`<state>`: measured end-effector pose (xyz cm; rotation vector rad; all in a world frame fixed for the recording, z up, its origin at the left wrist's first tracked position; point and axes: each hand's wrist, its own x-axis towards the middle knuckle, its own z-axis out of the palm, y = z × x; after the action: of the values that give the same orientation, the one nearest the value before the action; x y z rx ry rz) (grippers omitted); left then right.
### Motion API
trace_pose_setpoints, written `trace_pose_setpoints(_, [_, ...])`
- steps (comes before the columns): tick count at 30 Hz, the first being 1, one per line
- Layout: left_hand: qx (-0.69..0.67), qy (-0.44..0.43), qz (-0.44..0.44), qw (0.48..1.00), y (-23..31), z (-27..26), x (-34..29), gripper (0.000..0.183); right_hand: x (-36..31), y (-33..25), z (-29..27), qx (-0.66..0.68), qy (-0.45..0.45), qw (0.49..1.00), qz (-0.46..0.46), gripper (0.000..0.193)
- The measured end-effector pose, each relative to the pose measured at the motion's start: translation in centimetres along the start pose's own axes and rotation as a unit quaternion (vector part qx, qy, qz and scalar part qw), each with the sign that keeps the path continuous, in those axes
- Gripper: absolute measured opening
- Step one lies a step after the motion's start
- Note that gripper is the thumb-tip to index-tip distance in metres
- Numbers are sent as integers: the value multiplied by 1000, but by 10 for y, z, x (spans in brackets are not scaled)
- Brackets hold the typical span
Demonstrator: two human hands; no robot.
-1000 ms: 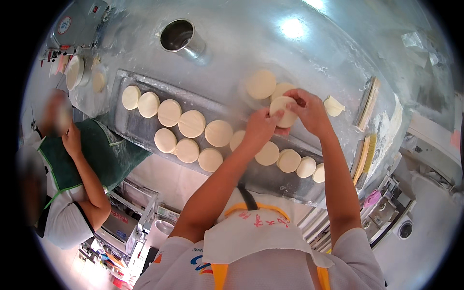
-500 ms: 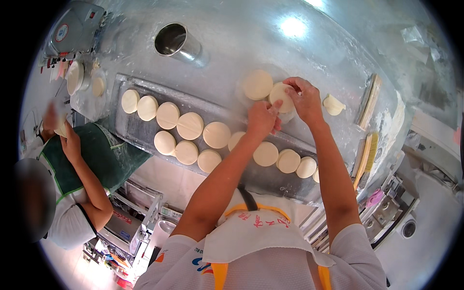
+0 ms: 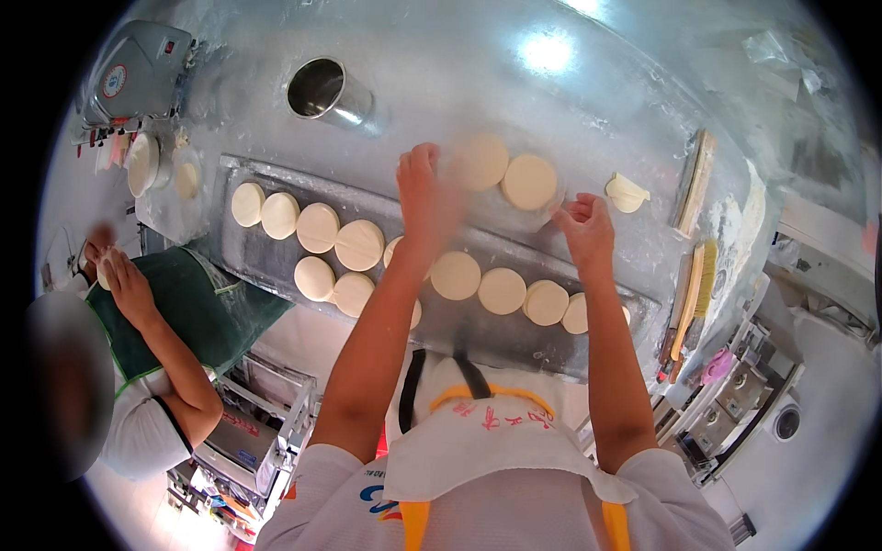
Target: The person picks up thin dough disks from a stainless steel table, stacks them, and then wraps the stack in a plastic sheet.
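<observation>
Two round, pale dough discs [image 3: 530, 182] lie side by side on the worktop, with what looks like a see-through sheet or plate under them. My left hand [image 3: 424, 197] is just left of the pair, partly smeared by motion, its fingers curled in. On the right of the discs, close to the edge of the clear layer, my right hand [image 3: 585, 228] has thumb and fingers drawn together. What either hand pinches is hard to make out. Nearer to me, a long dark tray [image 3: 423, 335] carries two rows of similar discs, partly hidden by my forearms.
A steel cup [image 3: 329, 92] stands at the back left. To the right lie a small folded dough piece [image 3: 627, 192], a wooden bar [image 3: 695, 184] and a brush [image 3: 698, 298]. At the left, a co-worker in a green apron [image 3: 184, 303] handles a dough piece.
My left hand has moved left, away from the discs. My right hand has let go of the right disc and moved down beside it. The view has shifted slightly.
</observation>
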<state>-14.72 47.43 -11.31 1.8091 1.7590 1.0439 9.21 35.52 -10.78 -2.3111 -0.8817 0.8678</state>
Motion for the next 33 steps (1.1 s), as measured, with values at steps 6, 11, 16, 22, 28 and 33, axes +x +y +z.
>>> trace_pose_setpoints(6, [-108,-91,-185,973,-10,-3,4,29,20,27,16,119,-23,992,45,45])
trace_pose_setpoints(11, [-129,-138,-199,962,-1,-26,7,26,14,16,0,310,-82,942,101,20])
trace_pose_setpoints(16, [-394,-205,-312,840,28,-55,26,20,-8,-13,-36,469,-110,871,99,11])
trace_pose_setpoints(22, [-469,-242,-305,793,74,-89,54,17,-26,-76,-67,598,-149,787,-7,22])
trace_pose_setpoints(28, [-416,-256,-265,832,104,-113,57,21,-52,-110,-83,466,-154,869,-65,19])
trace_pose_setpoints(33, [-385,-285,-252,841,106,-123,51,25,-62,-117,-86,398,-133,903,-93,20])
